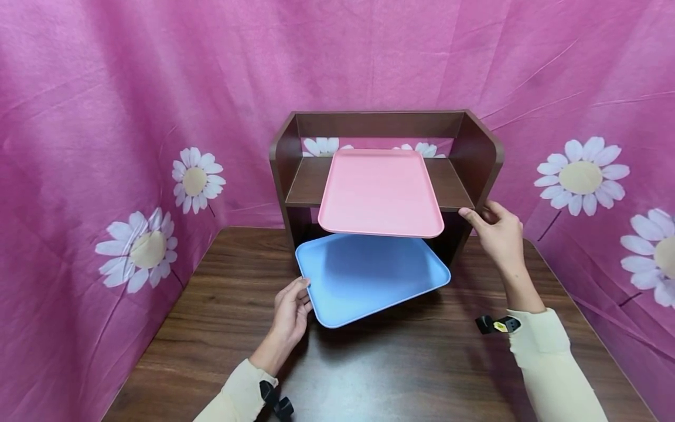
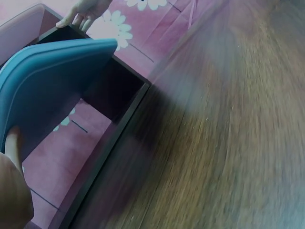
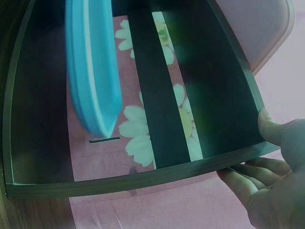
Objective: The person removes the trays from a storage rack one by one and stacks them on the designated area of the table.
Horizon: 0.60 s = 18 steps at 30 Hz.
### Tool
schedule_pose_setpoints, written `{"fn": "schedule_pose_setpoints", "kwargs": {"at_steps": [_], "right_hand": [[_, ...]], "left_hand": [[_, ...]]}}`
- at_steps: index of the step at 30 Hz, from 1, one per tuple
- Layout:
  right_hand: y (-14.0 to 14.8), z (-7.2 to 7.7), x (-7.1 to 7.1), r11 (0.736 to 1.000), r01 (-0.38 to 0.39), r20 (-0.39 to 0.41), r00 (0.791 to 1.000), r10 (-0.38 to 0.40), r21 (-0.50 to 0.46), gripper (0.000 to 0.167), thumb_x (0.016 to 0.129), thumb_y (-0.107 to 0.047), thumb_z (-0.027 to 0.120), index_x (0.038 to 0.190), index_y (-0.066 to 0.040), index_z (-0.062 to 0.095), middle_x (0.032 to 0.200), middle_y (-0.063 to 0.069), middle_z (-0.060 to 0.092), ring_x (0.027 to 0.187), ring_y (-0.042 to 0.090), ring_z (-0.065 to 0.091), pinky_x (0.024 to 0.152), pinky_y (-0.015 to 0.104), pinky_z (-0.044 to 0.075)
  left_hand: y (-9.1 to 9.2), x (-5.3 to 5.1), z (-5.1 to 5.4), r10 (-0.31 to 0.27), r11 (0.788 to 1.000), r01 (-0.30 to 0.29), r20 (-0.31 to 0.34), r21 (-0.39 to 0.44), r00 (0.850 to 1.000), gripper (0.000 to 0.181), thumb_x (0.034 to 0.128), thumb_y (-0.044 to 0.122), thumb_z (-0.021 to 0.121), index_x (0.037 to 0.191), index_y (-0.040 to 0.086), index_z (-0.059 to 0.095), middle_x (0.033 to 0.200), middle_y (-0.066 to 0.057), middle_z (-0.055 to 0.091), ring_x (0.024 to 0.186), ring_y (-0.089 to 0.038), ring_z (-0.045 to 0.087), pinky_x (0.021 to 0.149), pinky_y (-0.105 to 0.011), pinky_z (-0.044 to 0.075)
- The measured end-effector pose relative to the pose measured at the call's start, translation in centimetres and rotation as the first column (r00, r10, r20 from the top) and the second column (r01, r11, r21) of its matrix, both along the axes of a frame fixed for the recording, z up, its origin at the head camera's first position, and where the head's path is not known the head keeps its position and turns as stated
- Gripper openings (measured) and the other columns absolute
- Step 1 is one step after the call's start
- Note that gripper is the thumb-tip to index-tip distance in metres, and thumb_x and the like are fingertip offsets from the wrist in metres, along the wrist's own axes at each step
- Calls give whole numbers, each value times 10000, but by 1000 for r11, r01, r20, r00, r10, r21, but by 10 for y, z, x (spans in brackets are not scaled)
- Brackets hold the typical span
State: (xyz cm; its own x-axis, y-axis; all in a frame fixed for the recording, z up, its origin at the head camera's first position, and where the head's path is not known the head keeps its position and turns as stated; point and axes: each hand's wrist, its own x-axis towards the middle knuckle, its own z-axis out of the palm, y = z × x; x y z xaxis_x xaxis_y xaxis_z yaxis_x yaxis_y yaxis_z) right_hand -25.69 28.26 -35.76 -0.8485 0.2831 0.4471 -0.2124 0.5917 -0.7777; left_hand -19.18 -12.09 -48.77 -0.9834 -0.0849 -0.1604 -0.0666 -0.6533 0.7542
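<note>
Your left hand (image 1: 292,310) has its grip on the blue tray (image 1: 374,281) by the left edge, above the bench (image 1: 200,328) and lower than the pink tray (image 1: 381,193); your right hand (image 1: 501,237) pinches the brown shelf unit (image 1: 379,124) at its right side.

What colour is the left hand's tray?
The tray is light blue, clearest in the head view.

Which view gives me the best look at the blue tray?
The head view: the blue tray shows nearly whole there, held by the left hand. The left wrist view shows part of its underside; the right wrist view shows only one end, nearly edge-on.
</note>
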Motion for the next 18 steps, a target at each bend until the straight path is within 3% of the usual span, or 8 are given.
{"fn": "schedule_pose_setpoints", "kwargs": {"at_steps": [11,18], "right_hand": [[0,1,1,1000,-4,7,1000,4,6,441,941,-428,822,1134,-41,737,678,-440,586,542,-123,606,465,159,392],[-1,1,1,1000,-3,2,1000,3,4,465,945,-424,818,1179,-28,744,717,-495,553,571,-148,601,499,131,412]], "left_hand": [[-14,-5,-1,-80,997,80,-44,-5,996,280,1037,-16,466,928,103,694,749,10,768,712,-72,740,637,-217,606],[-19,-8,1,-100,995,100,-39,3,994,283,1039,-19,461,913,109,679,702,19,747,650,-75,717,590,-197,590]]}}
